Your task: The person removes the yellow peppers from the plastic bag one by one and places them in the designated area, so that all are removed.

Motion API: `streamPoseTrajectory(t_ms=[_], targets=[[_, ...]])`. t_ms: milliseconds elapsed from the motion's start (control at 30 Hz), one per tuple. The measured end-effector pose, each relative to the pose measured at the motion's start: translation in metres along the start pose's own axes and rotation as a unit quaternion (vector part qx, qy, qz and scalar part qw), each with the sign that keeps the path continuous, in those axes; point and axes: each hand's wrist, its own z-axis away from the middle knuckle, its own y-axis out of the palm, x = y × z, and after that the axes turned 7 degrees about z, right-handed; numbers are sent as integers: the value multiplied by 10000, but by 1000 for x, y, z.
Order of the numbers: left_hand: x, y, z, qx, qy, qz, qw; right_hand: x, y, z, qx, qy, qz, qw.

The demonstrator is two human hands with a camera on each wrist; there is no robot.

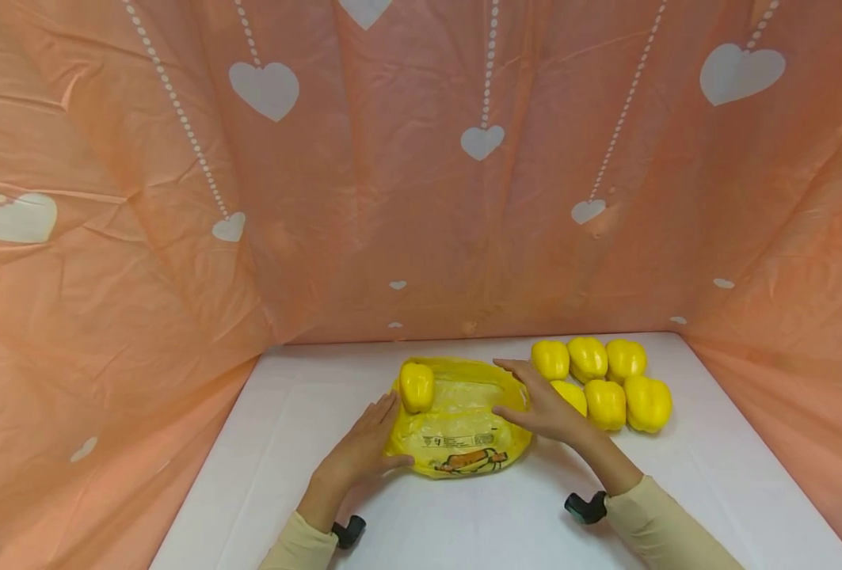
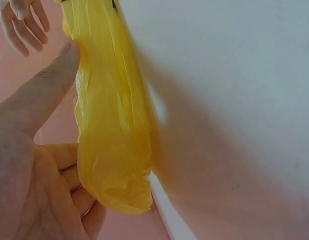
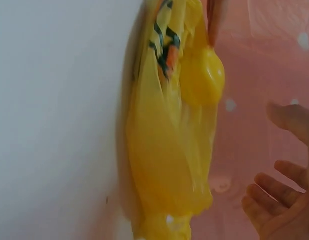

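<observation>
A yellow plastic bag (image 1: 456, 423) with a printed front lies on the white table. One yellow bell pepper (image 1: 417, 388) sits on or in its far left part; I cannot tell which. My left hand (image 1: 365, 443) rests along the bag's left side, fingers straight, and in the left wrist view its thumb (image 2: 57, 75) touches the plastic (image 2: 112, 110). Over the bag's right edge, my right hand (image 1: 543, 405) is spread. The right wrist view shows that hand (image 3: 282, 190) apart from the bag (image 3: 164, 145), holding nothing.
Several yellow bell peppers (image 1: 606, 405) stand in two rows to the right of the bag, the nearest partly behind my right hand. Peach sheeting (image 1: 421, 198) with white hearts hangs behind and on both sides of the table (image 1: 264, 459). A black device (image 1: 586, 507) is on my right wrist.
</observation>
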Motion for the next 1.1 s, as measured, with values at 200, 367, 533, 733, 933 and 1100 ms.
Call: streamPoseTrajectory(t_ms=[200, 367, 533, 733, 933, 1100], targets=[[-1, -1, 1, -20, 35, -19, 10000, 8, 15, -12, 101, -78, 59, 9999], [0, -1, 1, -45, 122, -14, 9999, 13, 24, -20, 198, -140, 83, 9997], [1, -1, 0, -57, 174, 29, 9998, 16, 33, -29, 322, -107, 39, 9994], [1, -1, -1, -65, 157, -66, 9998, 19, 44, -40, 436, -77, 60, 9990], [1, -1, -1, -73, 159, -98, 9998, 26, 52, -51, 527, 27, 116, 9985], [3, 1, -2, -39, 120, -140, 9998, 31, 59, -60, 634, 236, 110, 9976]])
